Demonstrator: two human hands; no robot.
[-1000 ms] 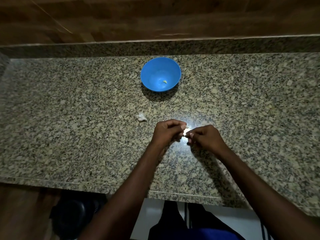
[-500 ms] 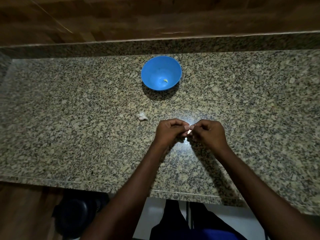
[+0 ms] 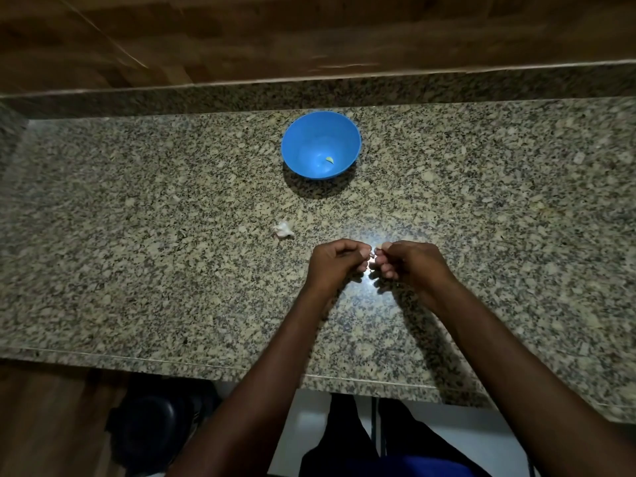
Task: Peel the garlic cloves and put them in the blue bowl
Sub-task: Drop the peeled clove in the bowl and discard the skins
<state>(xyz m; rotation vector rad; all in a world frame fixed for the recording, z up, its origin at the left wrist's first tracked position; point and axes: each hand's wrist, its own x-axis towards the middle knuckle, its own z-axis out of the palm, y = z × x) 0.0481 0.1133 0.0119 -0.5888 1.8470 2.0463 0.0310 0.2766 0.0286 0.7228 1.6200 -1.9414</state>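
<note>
Both hands meet above the tabletop (image 3: 137, 270), left hand (image 3: 335, 263) and right hand (image 3: 411, 265) each pinching a small garlic clove (image 3: 372, 256) in a tight grip. The blue bowl (image 3: 303, 139) beyond holds one peeled clove (image 3: 329, 160).

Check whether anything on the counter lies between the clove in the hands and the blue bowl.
Nothing visible does. Both hands, left and right, pinch the garlic clove, and the counter is bare from there up to the blue bowl. The white scrap of peel lies off to the left of that line.
</note>
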